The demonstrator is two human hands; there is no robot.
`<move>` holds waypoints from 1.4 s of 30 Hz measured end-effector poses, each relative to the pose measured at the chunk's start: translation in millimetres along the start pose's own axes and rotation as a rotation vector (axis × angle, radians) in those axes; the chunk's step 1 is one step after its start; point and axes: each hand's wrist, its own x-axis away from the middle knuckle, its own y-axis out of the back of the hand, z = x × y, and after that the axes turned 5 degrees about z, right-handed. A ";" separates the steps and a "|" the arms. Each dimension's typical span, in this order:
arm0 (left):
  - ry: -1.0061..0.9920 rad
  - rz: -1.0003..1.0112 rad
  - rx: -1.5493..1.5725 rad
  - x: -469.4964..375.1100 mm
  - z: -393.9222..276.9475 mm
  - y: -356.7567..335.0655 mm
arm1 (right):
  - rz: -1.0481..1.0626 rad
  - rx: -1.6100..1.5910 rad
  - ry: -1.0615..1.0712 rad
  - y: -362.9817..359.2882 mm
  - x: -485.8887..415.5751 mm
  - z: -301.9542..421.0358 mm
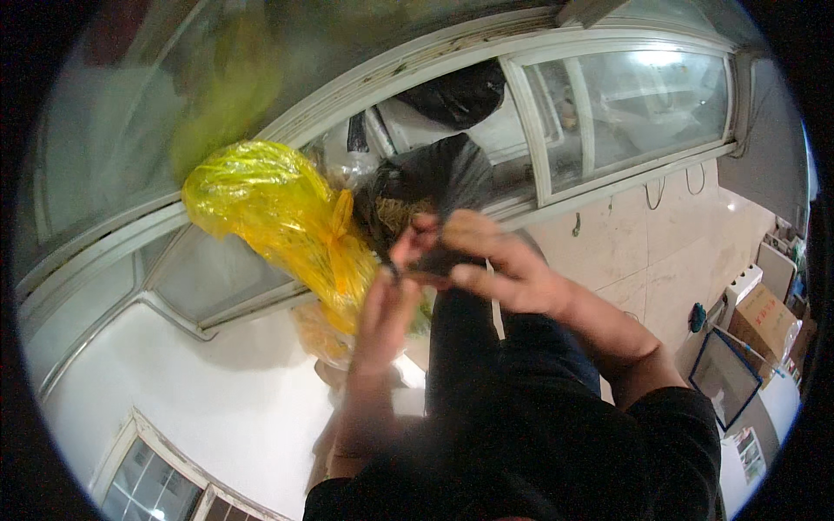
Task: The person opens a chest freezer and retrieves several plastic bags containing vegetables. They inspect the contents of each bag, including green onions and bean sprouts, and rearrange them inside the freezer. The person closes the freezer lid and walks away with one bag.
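My left hand (391,299) and my right hand (508,267) are close together before my body, both blurred. The fingers of both are at the gathered edge of a black plastic bag (449,172), which seems pinched between them. Some brownish dry material (401,215) shows at the bag. Left of my hands, a full yellow plastic bag (280,208) with a knotted top (339,221) leans over the window frame. My left fingers are close to its lower part; whether they touch it is unclear.
A white sliding-window frame (531,130) crosses the view. Another black bag (456,94) and a translucent bag (352,163) lie beyond it. A pale plastic bag (322,335) is below the yellow one. At right stand a cardboard box (762,319) and a blue-framed screen (724,378).
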 end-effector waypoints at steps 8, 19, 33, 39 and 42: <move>0.121 0.106 -0.096 -7.9 14.7 -1.6 | 0.255 -0.120 -0.002 -0.4 -29.4 -46.6; 0.232 -0.332 0.703 -64.1 73.3 87.1 | -0.734 -1.239 -0.749 7.7 -3.3 -93.1; 0.077 -0.026 0.379 -26.3 57.4 4.3 | 0.171 -0.620 -0.535 7.2 -7.2 -65.4; -0.068 -0.023 -0.046 -30.6 62.2 16.8 | 0.177 -0.257 -0.602 1.0 -18.8 -76.0; -0.028 -0.261 0.060 -27.5 57.8 41.9 | -0.170 -0.274 -0.552 9.2 -1.0 -96.6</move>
